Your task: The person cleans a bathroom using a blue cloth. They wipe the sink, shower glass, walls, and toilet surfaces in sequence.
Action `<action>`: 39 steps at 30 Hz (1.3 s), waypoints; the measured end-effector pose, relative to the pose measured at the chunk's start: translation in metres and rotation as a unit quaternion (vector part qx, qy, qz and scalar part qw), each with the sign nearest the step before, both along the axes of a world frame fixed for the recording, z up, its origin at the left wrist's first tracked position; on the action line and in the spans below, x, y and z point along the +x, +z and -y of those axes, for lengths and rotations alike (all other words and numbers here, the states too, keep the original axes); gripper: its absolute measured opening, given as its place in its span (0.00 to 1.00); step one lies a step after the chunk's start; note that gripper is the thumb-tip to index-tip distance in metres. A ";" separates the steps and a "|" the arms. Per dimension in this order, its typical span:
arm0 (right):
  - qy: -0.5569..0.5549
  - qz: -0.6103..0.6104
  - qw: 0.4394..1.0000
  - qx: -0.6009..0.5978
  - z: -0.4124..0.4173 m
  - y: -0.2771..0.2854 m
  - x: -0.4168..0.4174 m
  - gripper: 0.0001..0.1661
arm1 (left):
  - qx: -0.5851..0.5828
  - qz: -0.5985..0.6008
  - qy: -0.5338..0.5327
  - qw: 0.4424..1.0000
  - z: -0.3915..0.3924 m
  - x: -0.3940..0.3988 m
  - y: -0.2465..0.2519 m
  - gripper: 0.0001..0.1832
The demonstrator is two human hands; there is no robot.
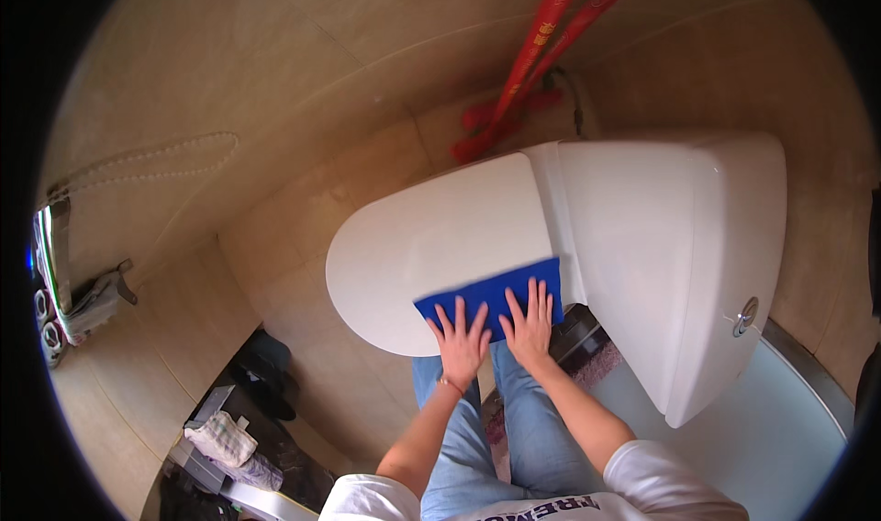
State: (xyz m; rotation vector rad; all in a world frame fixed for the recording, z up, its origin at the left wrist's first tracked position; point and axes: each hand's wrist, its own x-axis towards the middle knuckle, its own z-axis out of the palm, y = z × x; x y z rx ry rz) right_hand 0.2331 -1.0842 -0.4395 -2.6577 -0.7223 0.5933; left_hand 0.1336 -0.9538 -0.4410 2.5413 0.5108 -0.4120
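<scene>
A blue cloth (495, 302) lies spread along the near side of the white toilet lid (433, 232), which is down. My left hand (460, 342) presses flat on the cloth's left part, fingers spread. On its right part rests my right hand (528, 325), palm down with the fingers apart. Neither hand grips the cloth; both lie on top of it. To the right of the lid rises the white toilet tank (640, 225), with a round chrome flush button (745, 316).
Red-wrapped poles (526, 53) lean behind the toilet by the tiled wall. A beaded chain (165, 156) hangs at the left. Folded cloths (224, 442) lie on a dark cabinet at lower left. A frosted panel (750, 445) stands at lower right, near a pinkish mat (595, 369).
</scene>
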 end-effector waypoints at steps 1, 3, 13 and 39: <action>-0.008 0.035 0.999 0.015 -0.018 -0.007 0.019 0.33 | 0.013 0.017 0.031 0.999 -0.015 0.027 0.003 0.28; 0.003 0.069 0.996 0.049 -0.065 -0.015 0.067 0.33 | 0.060 0.065 0.094 0.992 -0.052 0.078 0.000 0.23; 0.072 0.064 0.992 0.080 -0.110 -0.027 0.071 0.36 | 0.098 0.057 0.091 0.989 -0.085 0.072 -0.015 0.28; 0.293 -0.023 0.953 0.076 -0.130 -0.017 -0.046 0.26 | 0.076 0.015 0.259 0.963 -0.077 -0.076 -0.035 0.26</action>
